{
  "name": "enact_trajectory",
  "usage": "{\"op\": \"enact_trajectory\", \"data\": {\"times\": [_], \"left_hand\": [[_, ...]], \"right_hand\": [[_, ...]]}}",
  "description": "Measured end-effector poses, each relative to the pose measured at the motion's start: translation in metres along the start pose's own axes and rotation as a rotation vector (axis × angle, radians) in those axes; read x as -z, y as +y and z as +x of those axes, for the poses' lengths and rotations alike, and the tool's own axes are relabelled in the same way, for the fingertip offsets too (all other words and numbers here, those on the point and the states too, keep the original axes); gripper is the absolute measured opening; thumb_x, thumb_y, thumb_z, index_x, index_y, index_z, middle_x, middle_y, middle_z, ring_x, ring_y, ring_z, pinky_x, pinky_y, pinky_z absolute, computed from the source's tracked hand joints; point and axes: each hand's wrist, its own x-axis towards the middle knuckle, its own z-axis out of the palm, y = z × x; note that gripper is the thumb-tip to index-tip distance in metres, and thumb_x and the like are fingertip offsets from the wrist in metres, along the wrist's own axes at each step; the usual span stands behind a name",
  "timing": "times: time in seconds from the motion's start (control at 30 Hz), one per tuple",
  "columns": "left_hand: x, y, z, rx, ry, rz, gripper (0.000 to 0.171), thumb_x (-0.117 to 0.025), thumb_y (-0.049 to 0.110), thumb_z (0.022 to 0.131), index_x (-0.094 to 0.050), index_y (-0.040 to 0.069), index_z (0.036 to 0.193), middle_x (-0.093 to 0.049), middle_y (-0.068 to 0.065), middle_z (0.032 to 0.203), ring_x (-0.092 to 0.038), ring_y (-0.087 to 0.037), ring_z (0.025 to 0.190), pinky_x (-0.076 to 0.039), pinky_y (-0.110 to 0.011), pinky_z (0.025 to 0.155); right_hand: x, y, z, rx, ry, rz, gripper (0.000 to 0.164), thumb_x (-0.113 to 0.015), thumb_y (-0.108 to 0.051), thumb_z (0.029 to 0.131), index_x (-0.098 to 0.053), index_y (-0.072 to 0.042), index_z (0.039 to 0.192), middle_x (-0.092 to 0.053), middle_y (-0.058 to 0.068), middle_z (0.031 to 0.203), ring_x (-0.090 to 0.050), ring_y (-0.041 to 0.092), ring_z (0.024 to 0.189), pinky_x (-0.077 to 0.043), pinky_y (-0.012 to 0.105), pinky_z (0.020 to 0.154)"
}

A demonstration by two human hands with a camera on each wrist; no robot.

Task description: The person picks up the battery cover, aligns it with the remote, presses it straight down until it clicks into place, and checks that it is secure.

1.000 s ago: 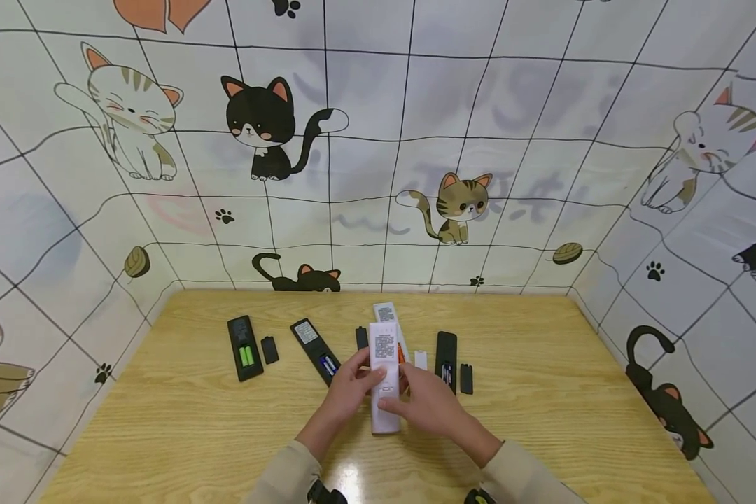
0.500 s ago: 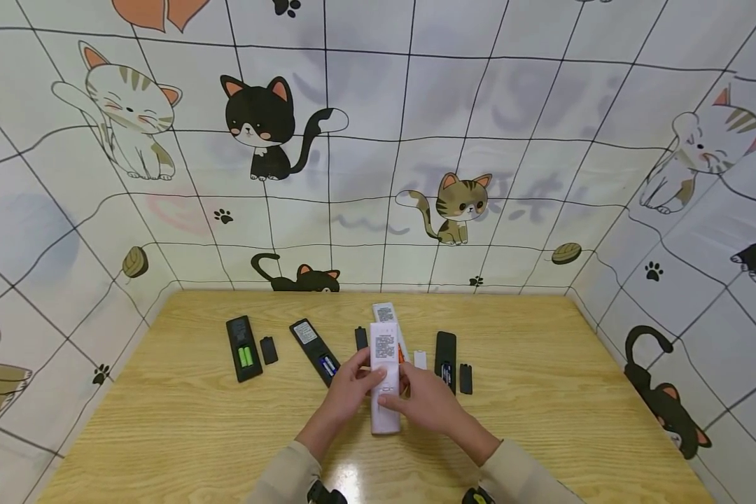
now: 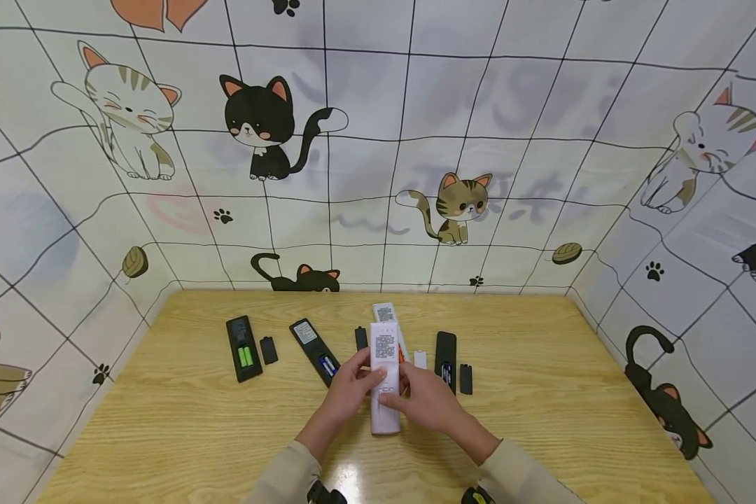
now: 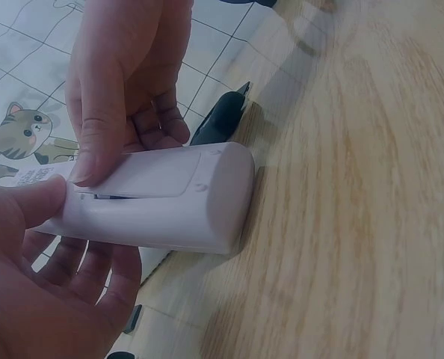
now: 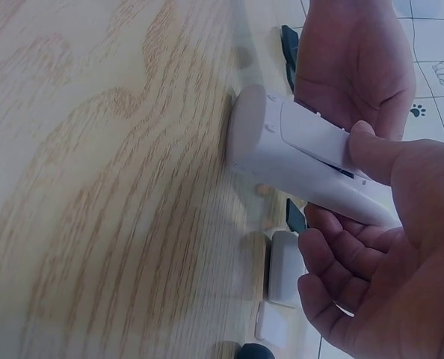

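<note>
A white remote control (image 3: 386, 422) is held over the table with its labelled back facing up. My left hand (image 3: 345, 389) grips its left side, thumb on the back. From the right, my right hand (image 3: 433, 400) holds the same remote, its thumb pressing on the battery cover (image 5: 315, 133). Both wrist views show a thin dark gap along one edge of that cover, so it sits slightly raised. Whether batteries lie under it is hidden. In the left wrist view, fingers of the left hand (image 4: 50, 299) curl beneath the remote.
Behind lies another white remote (image 3: 384, 312), partly hidden, beside a white cover (image 3: 421, 360). Black remotes with exposed batteries lie left (image 3: 244, 348), centre-left (image 3: 313, 350) and right (image 3: 446, 353). Loose black covers (image 3: 269, 350) lie near them on the wooden table (image 3: 195, 434).
</note>
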Motion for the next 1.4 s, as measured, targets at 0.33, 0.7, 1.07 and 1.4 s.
{"op": "enact_trajectory", "data": {"times": [0.33, 0.7, 1.07, 1.4], "left_hand": [[-0.0012, 0.0031, 0.0, -0.002, 0.011, 0.004, 0.045, -0.061, 0.023, 0.097, -0.051, 0.014, 0.14, -0.059, -0.015, 0.117, -0.06, -0.014, 0.091, -0.051, -0.028, 0.077], [-0.002, 0.0031, 0.0006, 0.014, 0.017, 0.017, 0.046, -0.061, 0.024, 0.097, -0.05, 0.016, 0.141, -0.058, -0.013, 0.117, -0.06, -0.013, 0.092, -0.05, -0.027, 0.078], [-0.0007, 0.0006, 0.0013, -0.022, 0.004, 0.049, 0.044, -0.059, 0.023, 0.098, -0.051, 0.018, 0.141, -0.059, -0.014, 0.115, -0.061, -0.015, 0.091, -0.051, -0.027, 0.077], [0.0007, -0.0031, 0.0034, -0.01, 0.0, 0.039, 0.044, -0.059, 0.025, 0.098, -0.051, 0.019, 0.14, -0.058, -0.013, 0.116, -0.062, -0.016, 0.093, -0.052, -0.029, 0.079]], "right_hand": [[-0.0005, 0.0013, 0.0002, 0.01, 0.001, 0.0, 0.041, -0.069, -0.046, 0.087, -0.06, -0.012, 0.108, -0.055, -0.006, 0.075, -0.046, 0.006, 0.062, -0.036, 0.021, 0.051], [-0.0049, 0.0023, 0.0015, -0.014, 0.044, -0.046, 0.041, -0.07, -0.045, 0.087, -0.06, -0.012, 0.108, -0.051, -0.006, 0.068, -0.042, 0.006, 0.054, -0.032, 0.021, 0.047], [-0.0066, 0.0045, 0.0017, 0.008, 0.034, -0.033, 0.041, -0.068, -0.044, 0.088, -0.06, -0.011, 0.111, -0.052, -0.007, 0.068, -0.044, 0.005, 0.055, -0.034, 0.021, 0.047], [-0.0083, 0.0029, 0.0007, 0.004, 0.032, -0.036, 0.04, -0.066, -0.046, 0.09, -0.059, -0.011, 0.108, -0.053, -0.007, 0.07, -0.045, 0.005, 0.056, -0.036, 0.02, 0.048]]}}
